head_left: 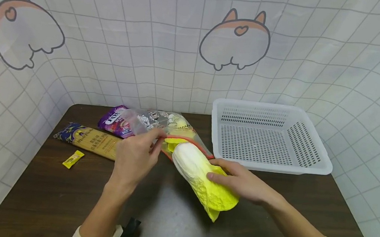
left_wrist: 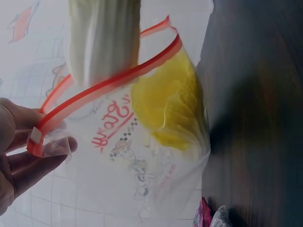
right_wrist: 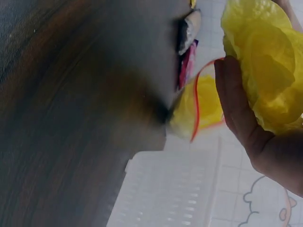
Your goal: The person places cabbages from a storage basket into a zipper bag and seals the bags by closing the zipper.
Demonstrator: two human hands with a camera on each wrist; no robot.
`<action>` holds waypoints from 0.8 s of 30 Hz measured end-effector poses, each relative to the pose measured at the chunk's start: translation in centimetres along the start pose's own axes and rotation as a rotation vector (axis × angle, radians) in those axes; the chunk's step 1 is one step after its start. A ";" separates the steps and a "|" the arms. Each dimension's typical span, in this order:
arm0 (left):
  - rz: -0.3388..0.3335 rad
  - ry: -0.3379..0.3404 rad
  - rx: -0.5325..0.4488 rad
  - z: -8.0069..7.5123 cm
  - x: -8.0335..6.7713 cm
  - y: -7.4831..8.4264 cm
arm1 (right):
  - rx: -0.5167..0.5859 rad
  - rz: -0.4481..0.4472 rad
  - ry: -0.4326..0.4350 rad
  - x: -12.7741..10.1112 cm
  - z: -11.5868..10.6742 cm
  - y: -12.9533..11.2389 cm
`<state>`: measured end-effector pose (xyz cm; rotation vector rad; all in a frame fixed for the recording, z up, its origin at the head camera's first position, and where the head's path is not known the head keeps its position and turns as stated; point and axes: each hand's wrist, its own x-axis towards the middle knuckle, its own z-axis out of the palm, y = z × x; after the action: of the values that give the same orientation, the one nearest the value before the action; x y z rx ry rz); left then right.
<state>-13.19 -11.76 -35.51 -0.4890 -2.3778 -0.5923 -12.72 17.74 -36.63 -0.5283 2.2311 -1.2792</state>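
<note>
Yellow-leafed toy cabbage goes white end first into the clear printed zip bag with the red seal strip!

Right hand [head_left: 238, 181] has its grip curled over the soft yellow-and-white napa cabbage [head_left: 201, 179], whose white stem end sits at the bag's mouth while the leafy end hangs out over the dark wooden surface [head_left: 174, 222]. Left hand [head_left: 135, 157] pinches the red-edged rim of the bag [head_left: 162, 125] between thumb and fingertips [left_wrist: 45, 158], lifting it open. Another yellow leafy piece [left_wrist: 168, 109] already lies inside. By my reading, this is the loading step, about half done; the next move calls for holding that rim wide and keeping the cabbage in line with the opening. Behind lie a purple snack packet [head_left: 115, 121], a long noodle pack [head_left: 88, 139], a small yellow sachet [head_left: 73, 158] and, to the right, a white perforated plastic basket [head_left: 321, 164].
</note>
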 end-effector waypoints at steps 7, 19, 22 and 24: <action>0.048 0.008 0.016 0.5 -0.1 0.2 | 0.267 0.022 -0.017 0.7 0.7 0.0; 0.104 0.034 0.063 1.2 -0.4 0.9 | 0.583 0.066 -0.043 3.2 2.4 -0.3; 0.127 0.057 0.082 1.3 -0.4 1.0 | 0.648 0.051 -0.074 3.6 2.7 -0.3; 0.151 0.067 0.092 1.4 -0.5 1.1 | 0.676 0.049 -0.083 3.7 2.9 -0.2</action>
<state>-13.00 -10.23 -36.45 -0.5927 -2.2698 -0.4224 -13.94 13.60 -38.53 -0.2540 1.5869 -1.8189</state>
